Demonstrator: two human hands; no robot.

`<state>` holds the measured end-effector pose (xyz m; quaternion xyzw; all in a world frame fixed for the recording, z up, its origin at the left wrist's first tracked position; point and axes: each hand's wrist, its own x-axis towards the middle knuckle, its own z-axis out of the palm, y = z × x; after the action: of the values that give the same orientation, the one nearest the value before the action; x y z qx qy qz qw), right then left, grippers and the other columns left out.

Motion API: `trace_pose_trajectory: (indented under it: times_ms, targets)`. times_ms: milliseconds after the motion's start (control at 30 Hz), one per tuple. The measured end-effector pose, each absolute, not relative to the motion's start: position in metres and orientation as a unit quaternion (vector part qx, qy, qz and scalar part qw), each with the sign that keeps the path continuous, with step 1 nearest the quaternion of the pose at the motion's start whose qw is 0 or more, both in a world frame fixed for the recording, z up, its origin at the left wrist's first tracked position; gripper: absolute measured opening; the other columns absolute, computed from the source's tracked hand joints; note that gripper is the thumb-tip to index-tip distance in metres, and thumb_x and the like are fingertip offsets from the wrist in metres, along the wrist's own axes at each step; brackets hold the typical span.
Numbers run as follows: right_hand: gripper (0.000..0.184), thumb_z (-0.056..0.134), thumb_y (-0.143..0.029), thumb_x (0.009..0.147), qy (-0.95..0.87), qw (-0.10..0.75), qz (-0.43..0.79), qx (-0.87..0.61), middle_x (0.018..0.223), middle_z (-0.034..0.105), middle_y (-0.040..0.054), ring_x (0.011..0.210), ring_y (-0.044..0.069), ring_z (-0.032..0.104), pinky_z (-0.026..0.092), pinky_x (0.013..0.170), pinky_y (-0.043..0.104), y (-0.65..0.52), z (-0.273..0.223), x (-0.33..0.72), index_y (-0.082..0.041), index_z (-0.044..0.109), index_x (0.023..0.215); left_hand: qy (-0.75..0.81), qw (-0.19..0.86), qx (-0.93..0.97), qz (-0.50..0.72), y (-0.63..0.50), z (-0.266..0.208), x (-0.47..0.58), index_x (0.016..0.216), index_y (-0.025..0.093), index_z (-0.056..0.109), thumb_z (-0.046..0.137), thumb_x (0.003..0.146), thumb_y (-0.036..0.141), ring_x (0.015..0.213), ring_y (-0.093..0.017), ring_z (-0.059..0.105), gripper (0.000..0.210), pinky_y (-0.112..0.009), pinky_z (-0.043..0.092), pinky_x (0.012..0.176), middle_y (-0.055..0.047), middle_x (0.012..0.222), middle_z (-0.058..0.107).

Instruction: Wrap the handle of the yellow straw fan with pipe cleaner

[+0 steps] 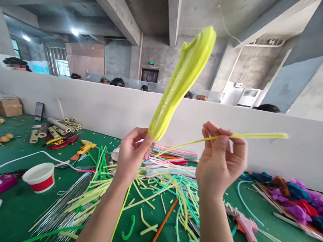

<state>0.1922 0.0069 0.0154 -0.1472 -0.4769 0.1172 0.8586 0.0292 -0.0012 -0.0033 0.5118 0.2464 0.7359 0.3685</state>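
Note:
My left hand [137,149] pinches the lower end of a long yellow-green piece [186,78] that looks built from pipe cleaners laid side by side. It tilts up and to the right, with a short stub sticking out near its top. To the right, my right hand [221,158] has thumb and fingers closed on a thin yellow pipe cleaner [262,136]. That strand runs from beside the left hand, through the right fingers, and out to the right. Below both hands lie loose green and yellow pipe cleaner pieces [150,197].
Bundled pastel pipe cleaners [172,168] lie behind the hands. At left are wires [64,202], a paper cup [39,179], a yellow glue gun [84,147], pliers [63,140] and bamboo pieces [58,126]. A pink glue gun [246,226] lies right. A white partition [96,103] stands behind.

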Motion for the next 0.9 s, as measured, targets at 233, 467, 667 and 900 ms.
trace_pose_trajectory:
  times_ms: [233, 467, 667, 900]
  targets:
    - [0.023, 0.057, -0.019, 0.097, -0.716, 0.645, 0.060, -0.258, 0.078, 0.067, -0.0004, 0.060, 0.012, 0.056, 0.041, 0.052, 0.027, -0.027, 0.003, 0.203, -0.028, 0.070, 0.113, 0.300, 0.320, 0.497, 0.749, -0.008, -0.003, 0.043, 0.099, 0.021, 0.069, 0.071, 0.086, 0.036, 0.048, -0.005, 0.043, 0.020, -0.019, 0.033, 0.043, 0.001, 0.075, 0.063]
    - [0.013, 0.065, -0.028, 0.095, -0.734, 0.580, 0.033, -0.352, 0.075, 0.067, 0.0000, 0.057, 0.011, 0.050, 0.040, 0.053, 0.027, -0.024, 0.002, 0.197, -0.023, 0.077, 0.093, 0.311, 0.313, 0.517, 0.733, -0.009, -0.008, 0.054, 0.102, 0.023, 0.068, 0.071, 0.086, 0.033, 0.050, -0.006, 0.042, 0.019, -0.018, 0.034, 0.044, 0.001, 0.081, 0.065]
    - [0.016, 0.067, -0.031, 0.093, -0.710, 0.589, 0.033, -0.385, 0.071, 0.067, -0.0004, 0.055, 0.011, 0.050, 0.040, 0.054, 0.028, -0.018, -0.003, 0.195, -0.022, 0.078, 0.086, 0.313, 0.334, 0.522, 0.720, -0.010, -0.009, 0.059, 0.100, 0.023, 0.069, 0.072, 0.085, 0.033, 0.051, -0.006, 0.044, 0.019, -0.018, 0.034, 0.043, 0.000, 0.079, 0.064]
    - [0.017, 0.065, -0.031, 0.093, -0.697, 0.591, 0.018, -0.405, 0.070, 0.068, 0.0004, 0.056, 0.012, 0.052, 0.042, 0.056, 0.028, -0.018, -0.002, 0.194, -0.022, 0.078, 0.086, 0.296, 0.336, 0.518, 0.729, -0.009, -0.010, 0.062, 0.100, 0.021, 0.070, 0.066, 0.089, 0.035, 0.050, -0.007, 0.046, 0.019, -0.019, 0.036, 0.044, -0.001, 0.076, 0.065]
